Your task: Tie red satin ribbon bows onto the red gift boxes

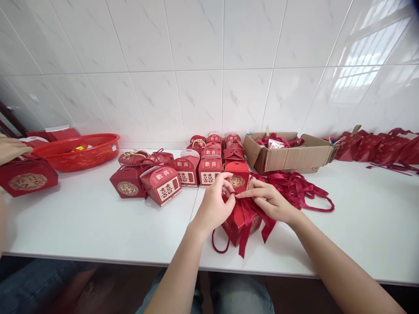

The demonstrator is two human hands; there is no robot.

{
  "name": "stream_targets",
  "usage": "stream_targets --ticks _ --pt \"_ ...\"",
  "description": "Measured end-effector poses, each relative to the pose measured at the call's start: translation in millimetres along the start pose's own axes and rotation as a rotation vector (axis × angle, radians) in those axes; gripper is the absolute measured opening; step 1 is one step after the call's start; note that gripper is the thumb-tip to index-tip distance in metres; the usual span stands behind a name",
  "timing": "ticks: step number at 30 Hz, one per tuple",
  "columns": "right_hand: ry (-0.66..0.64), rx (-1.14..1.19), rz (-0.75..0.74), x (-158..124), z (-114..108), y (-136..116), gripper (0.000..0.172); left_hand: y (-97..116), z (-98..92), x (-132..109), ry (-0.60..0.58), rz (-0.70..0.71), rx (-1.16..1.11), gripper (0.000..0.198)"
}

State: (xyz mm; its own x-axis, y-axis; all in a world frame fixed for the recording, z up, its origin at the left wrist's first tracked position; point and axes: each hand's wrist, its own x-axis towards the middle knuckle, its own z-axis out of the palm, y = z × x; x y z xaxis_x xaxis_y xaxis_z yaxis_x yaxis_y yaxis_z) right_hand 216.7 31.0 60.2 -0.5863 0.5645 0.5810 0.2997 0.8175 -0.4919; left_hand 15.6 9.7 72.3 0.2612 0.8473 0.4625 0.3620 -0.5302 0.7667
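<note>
A small red gift box (236, 231) stands near the table's front edge, with a wide red satin ribbon (247, 216) across its top and the tails hanging down its front. My left hand (216, 201) pinches the ribbon at the top of the box with thumb and fingertips. From the other side, my right hand (270, 201) also grips the ribbon, its index finger stretched toward my left thumb. The exact fold between the fingertips is partly hidden. A dark red cord handle (221, 250) loops out at the box's left onto the tabletop.
Finished-looking red boxes (165, 185) stand behind and left. Loose ribbons (304, 192) lie to the right, before an open cardboard box (288, 159). Red bags (366, 146) line the far right. At left are an orange-red basket (81, 152) and another person's hand (13, 148) at a red box.
</note>
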Motion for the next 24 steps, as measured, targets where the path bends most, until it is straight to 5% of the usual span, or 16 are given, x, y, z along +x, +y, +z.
stream_targets --ticks 15,24 --pt "-0.098 0.038 0.049 0.6 -7.3 0.1 0.038 4.1 -8.7 0.6 -0.032 -0.010 0.097 0.046" --pt "0.114 0.106 0.126 2.0 -2.3 -2.6 0.024 6.3 -13.1 -1.5 -0.067 -0.023 0.085 0.041"
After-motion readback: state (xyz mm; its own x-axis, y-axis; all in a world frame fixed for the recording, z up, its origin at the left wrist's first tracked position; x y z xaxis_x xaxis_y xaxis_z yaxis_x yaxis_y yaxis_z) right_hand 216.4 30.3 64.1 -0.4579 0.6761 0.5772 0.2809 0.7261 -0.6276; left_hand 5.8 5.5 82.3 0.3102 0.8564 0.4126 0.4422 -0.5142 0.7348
